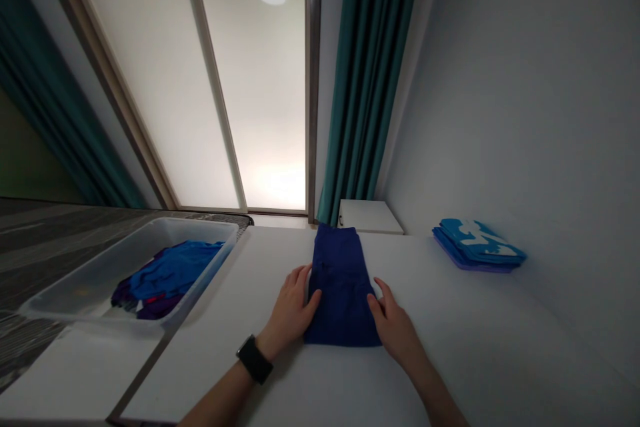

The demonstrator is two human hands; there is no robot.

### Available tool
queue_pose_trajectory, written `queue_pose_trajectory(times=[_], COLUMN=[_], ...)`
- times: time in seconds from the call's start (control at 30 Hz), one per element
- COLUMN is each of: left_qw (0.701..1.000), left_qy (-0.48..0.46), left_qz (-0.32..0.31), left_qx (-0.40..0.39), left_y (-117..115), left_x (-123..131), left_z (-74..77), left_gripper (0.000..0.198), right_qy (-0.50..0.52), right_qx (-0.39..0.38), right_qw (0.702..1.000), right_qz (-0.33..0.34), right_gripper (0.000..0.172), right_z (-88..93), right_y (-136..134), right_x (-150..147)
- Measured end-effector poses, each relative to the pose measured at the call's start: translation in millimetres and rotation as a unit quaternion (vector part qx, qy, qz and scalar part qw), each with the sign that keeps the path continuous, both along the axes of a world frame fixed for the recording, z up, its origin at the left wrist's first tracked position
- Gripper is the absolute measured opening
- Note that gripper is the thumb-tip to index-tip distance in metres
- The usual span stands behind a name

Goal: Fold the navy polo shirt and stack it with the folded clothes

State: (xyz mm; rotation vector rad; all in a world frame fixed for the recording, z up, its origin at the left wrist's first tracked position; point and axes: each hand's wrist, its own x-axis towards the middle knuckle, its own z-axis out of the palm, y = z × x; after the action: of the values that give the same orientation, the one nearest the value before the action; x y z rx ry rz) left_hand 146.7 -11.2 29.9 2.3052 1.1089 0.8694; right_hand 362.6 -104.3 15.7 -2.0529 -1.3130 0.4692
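A dark blue folded garment lies flat and lengthwise on the white tabletop in front of me. At its left edge is my left hand, the thumb on the cloth and the other fingers stretched along the side. My right hand touches the lower right edge with its thumb, and its index finger stands apart from the thumb. Both hands are open, with no cloth visibly pinched. The exact kind of garment cannot be made out. A black watch is on my left wrist.
A clear plastic bin with loose blue and purple clothes stands to the left. Folded blue clothes are stacked at the right by the wall. A white cabinet stands beyond the table, below a teal curtain.
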Motion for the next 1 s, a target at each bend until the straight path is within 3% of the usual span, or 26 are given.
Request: queue_pose_trajectory(times=[0.1, 0.2, 0.47, 0.67, 0.77, 0.87, 1.0], left_qw=[0.986, 0.969, 0.976, 0.975, 0.982, 0.986, 0.990], left_qy=[0.087, 0.154, 0.153, 0.149, 0.139, 0.144, 0.122], left_qz=[-0.109, -0.156, -0.115, -0.107, -0.025, 0.046, 0.035], left_qx=[0.093, 0.112, 0.102, 0.124, 0.126, 0.073, -0.056], left_y=[-22, -36, -24, -22, -26, -31, -34], left_x=[9, 21, 24, 23, 15, -1, -16], left_z=[12.9, 14.1, -16.4, -7.6, -0.8, 1.2, -3.7], left_gripper=[0.050, 0.051, 0.056, 0.052, 0.052, 0.051, 0.048], right_qy=[0.003, -0.031, -0.143, -0.218, -0.225, -0.225, -0.190], right_qx=[0.055, 0.061, -0.025, -0.088, -0.096, -0.109, -0.089], right_qw=[0.998, 0.998, 0.989, 0.972, 0.970, 0.968, 0.978], right_qz=[0.005, 0.010, -0.002, -0.013, -0.007, -0.003, 0.022], right_gripper=[0.057, 0.054, 0.051, 0.048, 0.047, 0.047, 0.048], right_z=[-11.6, -18.2, -17.2, -8.9, -5.2, -4.2, -6.6], right_y=[-10, -11, -12, -8, -7, -7, -9], right_x=[-8, -12, -17, -21, -21, -20, -18])
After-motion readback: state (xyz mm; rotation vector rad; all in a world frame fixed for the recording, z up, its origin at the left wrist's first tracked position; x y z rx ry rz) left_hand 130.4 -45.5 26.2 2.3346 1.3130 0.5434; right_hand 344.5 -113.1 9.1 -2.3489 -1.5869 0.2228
